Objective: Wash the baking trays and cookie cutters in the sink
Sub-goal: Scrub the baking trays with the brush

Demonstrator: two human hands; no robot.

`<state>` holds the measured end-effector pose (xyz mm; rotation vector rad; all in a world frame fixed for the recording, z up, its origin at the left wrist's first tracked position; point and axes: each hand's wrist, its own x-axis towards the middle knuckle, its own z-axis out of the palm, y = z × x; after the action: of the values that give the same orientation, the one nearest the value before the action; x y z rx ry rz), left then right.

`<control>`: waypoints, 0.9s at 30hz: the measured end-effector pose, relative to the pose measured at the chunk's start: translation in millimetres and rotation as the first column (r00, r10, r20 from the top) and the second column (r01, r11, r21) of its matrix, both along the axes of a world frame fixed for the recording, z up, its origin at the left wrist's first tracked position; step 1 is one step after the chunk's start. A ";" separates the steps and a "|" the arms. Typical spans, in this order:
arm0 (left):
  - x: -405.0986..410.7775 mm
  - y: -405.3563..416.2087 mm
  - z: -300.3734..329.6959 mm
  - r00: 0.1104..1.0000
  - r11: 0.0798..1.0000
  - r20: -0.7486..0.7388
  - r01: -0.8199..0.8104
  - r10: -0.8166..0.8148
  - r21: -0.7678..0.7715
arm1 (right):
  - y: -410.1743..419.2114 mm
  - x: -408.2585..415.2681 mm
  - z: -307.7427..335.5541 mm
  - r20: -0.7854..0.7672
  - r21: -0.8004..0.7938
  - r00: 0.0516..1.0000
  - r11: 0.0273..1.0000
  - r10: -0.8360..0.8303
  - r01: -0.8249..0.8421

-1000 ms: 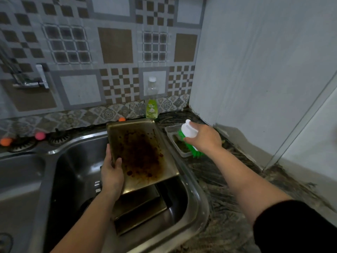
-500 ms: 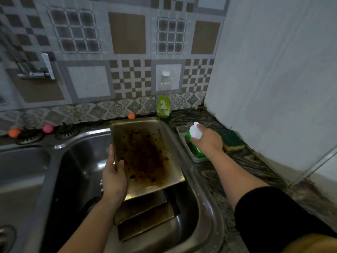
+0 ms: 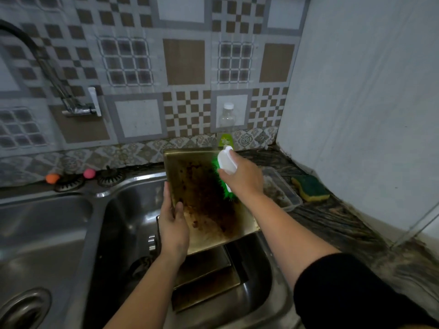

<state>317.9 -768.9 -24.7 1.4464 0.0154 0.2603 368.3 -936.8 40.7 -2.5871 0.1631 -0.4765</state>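
The washing looks barely begun. The left hand (image 3: 174, 225) grips the near left edge of a baking tray (image 3: 209, 210), thumb hooked over the rim, holding it tilted above the right-hand basin of the sink (image 3: 133, 186). The tray's inside is thickly caked with dark brown burnt residue, and no suds or running water can be seen. The right hand (image 3: 244, 178) is closed round the white handle of a scrubbing brush (image 3: 225, 173), whose green bristles sit against the upper right part of the tray. At least two more trays (image 3: 204, 279) lie stacked in the basin beneath, seemingly still unwashed. No cookie cutters can be made out with certainty. A sponge (image 3: 310, 187) rests on the worktop (image 3: 332, 219) to the right, a soap bottle (image 3: 226, 129) by the wall.
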 end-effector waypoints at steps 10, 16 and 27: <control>-11.9 1.2 5.3 0.999 0.999 0.047 -0.013 0.016 -0.052 | -3.2 -49.0 -32.2 0.060 0.070 0.998 0.997 -0.035 0.031; -18.6 -5.9 12.9 0.994 0.988 0.064 0.101 -0.094 -0.120 | -15.5 7.4 3.2 -0.013 0.159 0.998 0.985 -0.068 0.069; -6.5 21.0 12.3 0.995 0.989 0.055 0.094 -0.088 -0.118 | 39.3 -37.4 -27.4 0.138 0.139 0.990 0.989 0.030 -0.050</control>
<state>311.3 -747.8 -12.4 1.3163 -0.0737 0.2167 331.0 -897.5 13.3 -2.4050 0.0945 -0.6021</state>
